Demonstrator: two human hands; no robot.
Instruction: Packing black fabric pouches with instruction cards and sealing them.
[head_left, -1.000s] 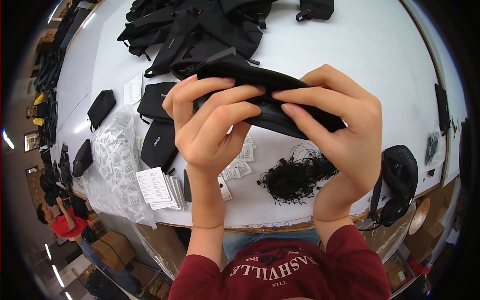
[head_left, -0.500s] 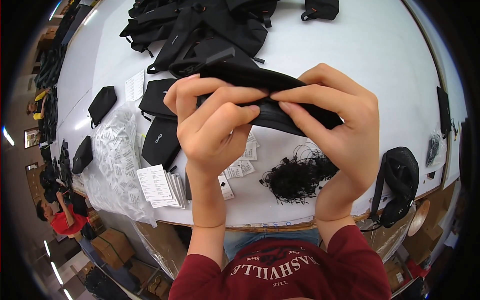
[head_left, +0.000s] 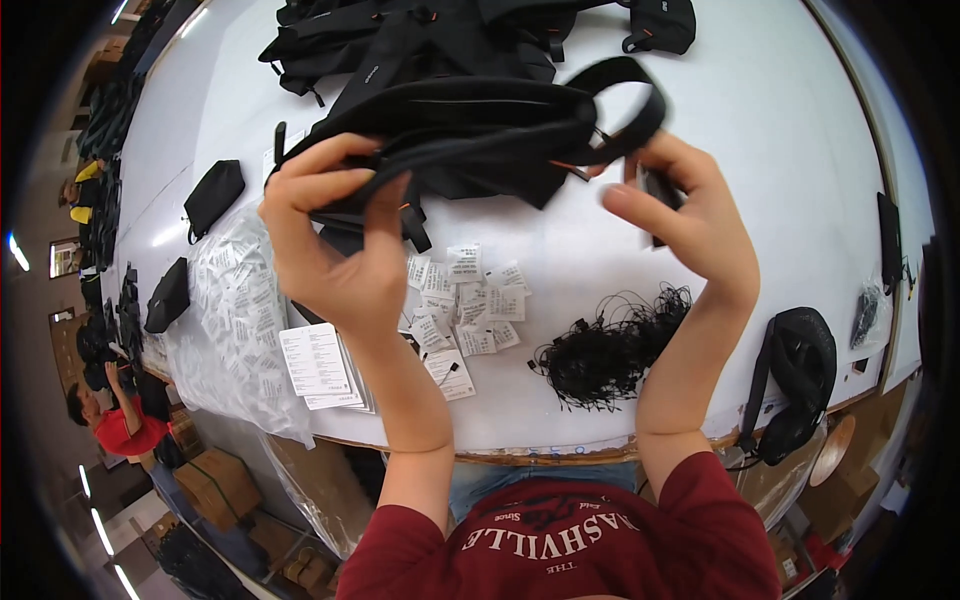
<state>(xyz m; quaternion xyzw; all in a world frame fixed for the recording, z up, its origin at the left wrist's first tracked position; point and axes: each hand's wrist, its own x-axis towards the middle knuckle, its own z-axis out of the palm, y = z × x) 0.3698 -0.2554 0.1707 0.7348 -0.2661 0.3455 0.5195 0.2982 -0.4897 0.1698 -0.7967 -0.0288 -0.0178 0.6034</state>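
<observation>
A black zippered bag [head_left: 470, 130] hangs above the table, its long mouth facing me and parted a little. My left hand [head_left: 335, 235] pinches the bag's left end between thumb and fingers. At the other end, a wide black strap [head_left: 640, 105] curves up in a loop. Beside that loop, my right hand [head_left: 695, 215] has its fingers curled round a dark strap-like piece, with the thumb standing off; motion blurs the detail. A small orange tab shows near the bag's right end.
Black bags [head_left: 420, 40] are heaped at the back. White tags [head_left: 470, 300] and a bundle of black cords [head_left: 610, 350] lie before me. At left are a plastic bag of labels [head_left: 240, 330] and a card stack [head_left: 318, 362]. A black mesh bag [head_left: 795, 375] sits right.
My hands have moved apart, from pinching together at the bag's middle to its two ends. The bag has turned and opened out, and its strap loop now shows at right.
</observation>
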